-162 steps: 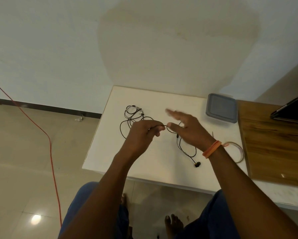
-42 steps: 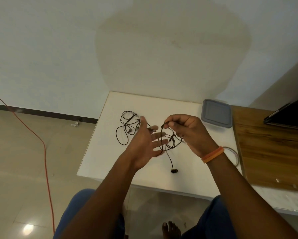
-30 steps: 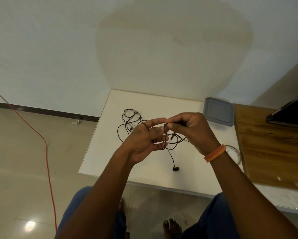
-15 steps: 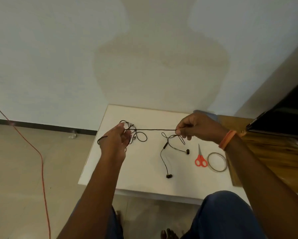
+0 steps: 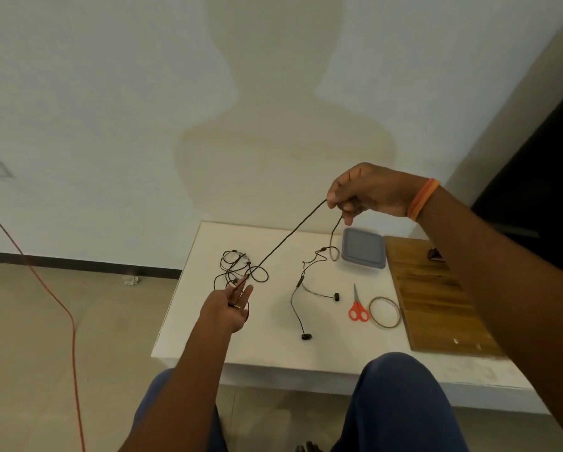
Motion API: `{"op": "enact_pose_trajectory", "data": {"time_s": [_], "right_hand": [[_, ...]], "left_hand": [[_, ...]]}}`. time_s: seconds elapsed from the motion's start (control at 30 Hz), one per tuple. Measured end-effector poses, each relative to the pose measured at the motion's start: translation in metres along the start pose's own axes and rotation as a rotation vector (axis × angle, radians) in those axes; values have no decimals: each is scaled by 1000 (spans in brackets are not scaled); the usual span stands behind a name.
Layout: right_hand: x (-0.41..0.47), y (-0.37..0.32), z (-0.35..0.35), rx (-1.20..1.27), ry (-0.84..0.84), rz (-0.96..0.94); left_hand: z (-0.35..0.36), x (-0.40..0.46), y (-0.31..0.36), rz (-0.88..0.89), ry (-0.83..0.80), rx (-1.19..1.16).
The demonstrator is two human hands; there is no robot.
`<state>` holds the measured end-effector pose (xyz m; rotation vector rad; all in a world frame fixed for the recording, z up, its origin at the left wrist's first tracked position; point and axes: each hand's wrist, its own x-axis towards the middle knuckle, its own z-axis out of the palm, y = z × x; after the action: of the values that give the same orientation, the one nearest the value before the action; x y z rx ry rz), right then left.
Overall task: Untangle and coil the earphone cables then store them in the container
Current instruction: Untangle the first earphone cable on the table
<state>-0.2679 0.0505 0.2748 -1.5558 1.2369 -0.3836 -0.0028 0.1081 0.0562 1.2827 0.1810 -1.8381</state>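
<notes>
Head camera view looking down at a white table against a pale wall. Raised above the far side of the table, the right hand pinches a black earphone cable between thumb and forefinger, with the other fingers curled under. From that pinch one strand runs taut, down and to the left, to a loose tangle of cable lying on the far left part of the table. A second strand hangs from the same fingers and trails onto the table, ending in two earbuds, one nearer and one further right. Lower and to the left, the left hand hovers at the near edge of the tangle, its fingers mostly straight and slightly apart; a bit of cable crosses them, though whether they pinch it cannot be told. A grey lidded container sits at the far right of the table, just beside the hanging strand. Red-handled scissors and a thin ring lie near it, beside a wooden board
</notes>
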Motion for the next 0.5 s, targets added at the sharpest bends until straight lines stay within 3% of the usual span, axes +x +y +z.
{"op": "enact_pose_trajectory", "data": {"time_s": [0.13, 0.37, 0.43, 0.5], "right_hand": [[-12, -24, 0, -230, 63, -9], [-19, -73, 8, -309, 334, -187], [-22, -86, 9, -316, 396, -217], [-24, -95, 9, -341, 410, -252]], "left_hand": [[-3, -7, -5, -7, 19, 12], [32, -47, -11, -111, -91, 71], [41, -65, -9, -85, -116, 224], [45, -74, -9, -36, -130, 521]]}}
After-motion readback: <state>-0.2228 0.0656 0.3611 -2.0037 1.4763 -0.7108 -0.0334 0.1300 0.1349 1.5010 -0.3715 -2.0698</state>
